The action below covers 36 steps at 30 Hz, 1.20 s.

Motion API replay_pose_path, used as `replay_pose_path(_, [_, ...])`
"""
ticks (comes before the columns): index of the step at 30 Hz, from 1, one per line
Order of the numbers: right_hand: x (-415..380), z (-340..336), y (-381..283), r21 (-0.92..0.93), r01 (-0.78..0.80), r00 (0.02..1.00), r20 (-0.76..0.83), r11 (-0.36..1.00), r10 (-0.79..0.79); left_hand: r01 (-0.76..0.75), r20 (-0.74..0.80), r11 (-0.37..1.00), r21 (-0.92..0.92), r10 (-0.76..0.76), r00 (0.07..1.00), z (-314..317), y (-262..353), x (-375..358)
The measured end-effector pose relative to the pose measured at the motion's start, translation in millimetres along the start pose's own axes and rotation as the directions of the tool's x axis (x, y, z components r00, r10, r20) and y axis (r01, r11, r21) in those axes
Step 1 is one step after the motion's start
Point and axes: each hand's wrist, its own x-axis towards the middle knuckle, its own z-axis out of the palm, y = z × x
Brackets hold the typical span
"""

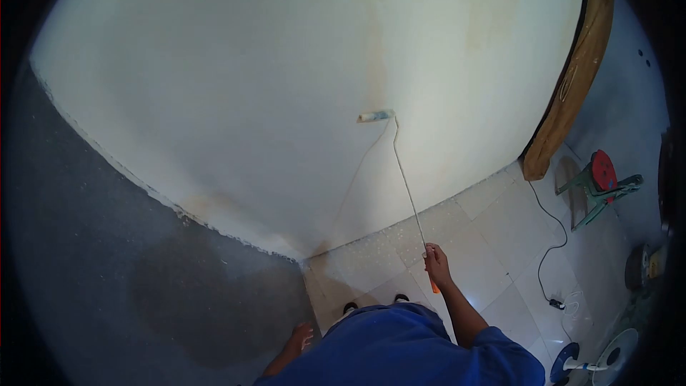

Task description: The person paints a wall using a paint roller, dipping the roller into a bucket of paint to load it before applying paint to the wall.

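Note:
A paint roller (pixel 376 116) lies against the pale wall (pixel 286 86), with its thin metal rod running down to an orange handle (pixel 434 286). My right hand (pixel 436 264) is closed around that handle, out in front of my body at the right. Low at the left, beside my blue shirt (pixel 386 347), my left hand (pixel 304 336) hangs away from the roller. Its fingers show, slightly spread, and nothing is seen in them. The roller's shadow falls on the wall to the left of the rod.
A dark grey wall (pixel 179 286) stands at the left. At the right are a brown-covered door frame (pixel 568 93), a green stool with a red seat (pixel 602 170), a black cable (pixel 543 264) on the tiled floor (pixel 493 243), and a fan (pixel 616 350) at the lower right.

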Motion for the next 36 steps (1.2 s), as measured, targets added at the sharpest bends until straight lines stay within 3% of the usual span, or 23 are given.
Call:
replay_pose_path(1, [1,-2,-6,-0.003,-0.006,1.0,0.006,1.0,0.006,0.009,-0.002,1.0,-0.012,-0.009,1.0,9,3,-7])
replay_pose_path(3, [2,-7,-16,0.084,-0.216,0.965,0.173,0.973,0.199,0.022,-0.003,0.999,-0.031,-0.023,1.0,19,-6,-12])
replay_pose_path(7, [31,-13,7,0.044,-0.219,0.957,0.202,0.975,0.206,0.085,0.037,0.995,-0.056,-0.083,0.996,26,-29,-11])
replay_pose_path(9, [42,-15,16,-0.112,-0.079,0.993,0.076,0.991,0.088,0.099,0.048,0.993,-0.067,-0.095,0.994,28,-48,-3])
replay_pose_path(11, [49,-14,17,-0.155,0.01,0.999,0.032,0.988,-0.005,0.136,-0.012,0.979,-0.153,-0.14,0.99,29,-68,7])
replay_pose_path(15, [81,-4,10,-0.192,0.273,0.957,-0.043,0.943,-0.285,0.099,-0.041,0.991,-0.09,-0.103,0.994,44,-29,-37])
replay_pose_path(22, [94,7,-28,-0.106,0.189,0.98,-0.034,0.976,-0.194,0.092,-0.139,0.994,-0.061,-0.1,0.985,57,-19,-27])
replay_pose_path(26, [76,-16,14,-0.289,0.167,0.981,-0.042,0.943,-0.187,0.099,-0.133,0.99,-0.105,-0.113,0.985,71,1,-37])
replay_pose_path(30, [58,-31,28,-0.412,0.093,0.99,-0.061,0.906,-0.13,0.114,-0.136,0.99,-0.087,-0.126,0.983,67,-19,-19])
replay_pose_path(32, [57,-26,13,-0.401,0.105,0.987,-0.07,0.91,-0.144,0.064,-0.112,0.994,-0.089,-0.074,0.991,58,-38,-8])
replay_pose_path(34, [64,-17,-5,-0.387,0.114,0.985,-0.079,0.915,-0.156,0.107,-0.111,0.994,-0.037,-0.11,0.988,64,-22,-26])
replay_pose_path(36, [77,-7,-26,-0.374,0.227,0.958,-0.083,0.899,-0.276,0.149,-0.116,0.989,0.011,-0.147,0.982,63,-25,-25])
